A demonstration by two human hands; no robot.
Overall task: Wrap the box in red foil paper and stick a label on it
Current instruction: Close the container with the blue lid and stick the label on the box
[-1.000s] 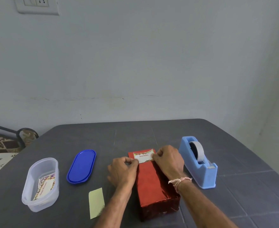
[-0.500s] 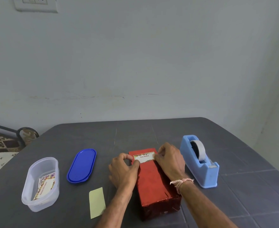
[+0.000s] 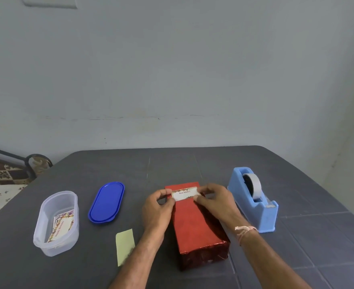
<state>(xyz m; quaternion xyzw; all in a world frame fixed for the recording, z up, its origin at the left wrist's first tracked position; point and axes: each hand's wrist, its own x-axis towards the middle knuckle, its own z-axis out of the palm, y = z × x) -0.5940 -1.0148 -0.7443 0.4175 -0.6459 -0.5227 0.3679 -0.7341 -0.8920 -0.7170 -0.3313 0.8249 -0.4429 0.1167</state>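
- Little has moved in the last second: both hands stay at the ends of the label [image 3: 185, 193], which sits where it did, at the 12 o'clock end of the box [image 3: 197, 228].
- At far 9 o'clock a clear tub [image 3: 38, 230] stands open with more labels inside.
- Its blue lid [image 3: 106, 202] lies just to the right, and a pale yellow slip [image 3: 125, 246] lies toward 7 o'clock. All three are well apart from the box.
- The left hand [image 3: 157, 211] pinches the label's left end between thumb and forefinger, at the box's 9 o'clock edge.
- The box, already wrapped in red foil, lies on the worktop [image 3: 171, 163] with its long axis from 6 to about 11 o'clock. The label runs crosswise, 9 to 3 o'clock.
- The right hand [image 3: 215, 202] curls over the label's right end, with the thumb at its lower corner.
- Both hands are equally near, so pressing the label flat looks like the step left.
- A blue tape dispenser [image 3: 253, 201] stands near at 3 o'clock, beside the right wrist and out of the way.
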